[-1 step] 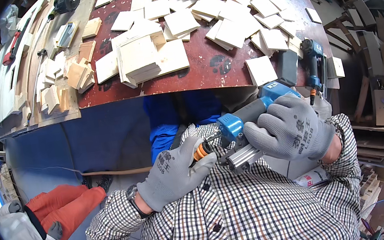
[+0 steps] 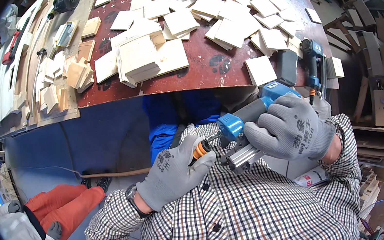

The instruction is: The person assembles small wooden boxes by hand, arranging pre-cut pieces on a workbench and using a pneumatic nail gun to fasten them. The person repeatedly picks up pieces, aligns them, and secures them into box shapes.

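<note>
My right hand (image 2: 291,130), in a grey work glove, is closed around a blue nail gun (image 2: 231,127) with a black grip and a silver magazine rail. The tool is held in front of my checked shirt, below the table edge. My left hand (image 2: 172,174), also gloved in grey, pinches an orange-and-black air hose coupler (image 2: 201,149) beside the gun's metal air fitting. I cannot tell whether coupler and fitting are joined. A second blue nail gun (image 2: 312,66), with a similar orange coupler, lies at the table's right edge.
Many pale wooden squares (image 2: 233,30) lie on the dark red table (image 2: 205,76), some stacked near the front edge. Left of it, a wooden bench (image 2: 49,118) bears offcuts and tools. Another person (image 2: 62,209) in orange trousers is at lower left. Timber (image 2: 379,108) stands at right.
</note>
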Demonstrator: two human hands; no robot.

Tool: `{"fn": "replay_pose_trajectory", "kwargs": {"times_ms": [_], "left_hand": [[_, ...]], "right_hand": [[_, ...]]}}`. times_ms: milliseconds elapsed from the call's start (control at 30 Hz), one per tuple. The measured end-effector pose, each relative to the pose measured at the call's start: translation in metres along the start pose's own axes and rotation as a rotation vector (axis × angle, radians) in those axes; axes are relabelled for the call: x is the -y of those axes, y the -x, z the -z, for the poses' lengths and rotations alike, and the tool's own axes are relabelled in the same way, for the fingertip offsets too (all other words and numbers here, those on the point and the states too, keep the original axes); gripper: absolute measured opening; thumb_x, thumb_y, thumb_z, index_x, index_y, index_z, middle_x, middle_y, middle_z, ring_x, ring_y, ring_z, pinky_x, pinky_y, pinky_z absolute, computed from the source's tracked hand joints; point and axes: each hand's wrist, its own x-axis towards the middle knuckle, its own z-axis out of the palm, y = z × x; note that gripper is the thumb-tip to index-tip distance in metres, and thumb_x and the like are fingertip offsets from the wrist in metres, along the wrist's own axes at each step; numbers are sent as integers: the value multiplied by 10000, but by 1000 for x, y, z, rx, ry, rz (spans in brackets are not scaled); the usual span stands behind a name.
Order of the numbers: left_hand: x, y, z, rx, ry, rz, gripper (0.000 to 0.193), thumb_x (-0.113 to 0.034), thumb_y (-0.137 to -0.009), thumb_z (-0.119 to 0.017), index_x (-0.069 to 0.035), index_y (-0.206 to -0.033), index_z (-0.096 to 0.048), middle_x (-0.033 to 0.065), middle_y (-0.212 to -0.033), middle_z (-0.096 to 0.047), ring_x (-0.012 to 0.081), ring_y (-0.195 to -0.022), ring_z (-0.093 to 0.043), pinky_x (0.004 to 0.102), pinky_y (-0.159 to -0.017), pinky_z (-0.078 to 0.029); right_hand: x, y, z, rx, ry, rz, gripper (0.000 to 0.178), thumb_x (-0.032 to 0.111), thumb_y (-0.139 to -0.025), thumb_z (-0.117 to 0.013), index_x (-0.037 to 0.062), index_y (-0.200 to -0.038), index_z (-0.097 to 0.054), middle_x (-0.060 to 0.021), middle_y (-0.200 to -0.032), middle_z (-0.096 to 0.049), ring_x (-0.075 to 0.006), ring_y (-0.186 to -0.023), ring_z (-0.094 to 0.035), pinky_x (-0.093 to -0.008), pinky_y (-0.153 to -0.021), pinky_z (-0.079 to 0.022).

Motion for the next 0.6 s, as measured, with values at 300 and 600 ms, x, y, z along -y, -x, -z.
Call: {"fn": "replay_pose_trajectory", "kwargs": {"times_ms": [300,600], "left_hand": [[-4,-8,-2,150,107,131,399,-329,-1055,-648,37,-1202,-582,92,-690,-659,168,-556,-637,328,-540,-473],[9,-5,-10,140,144,145,430,-325,-1055,-628,53,-1255,-585,127,-793,-701,181,-652,-682,324,-616,-518]], "right_hand": [[5,-1,20,102,48,111,288,293,-825,-689,122,-1049,-633,51,-763,-552,-107,-698,-614,-284,-643,-488],[30,-16,22,226,209,245,324,171,-859,-718,71,-1153,-625,6,-892,-642,-142,-772,-701,-291,-776,-608]]}}
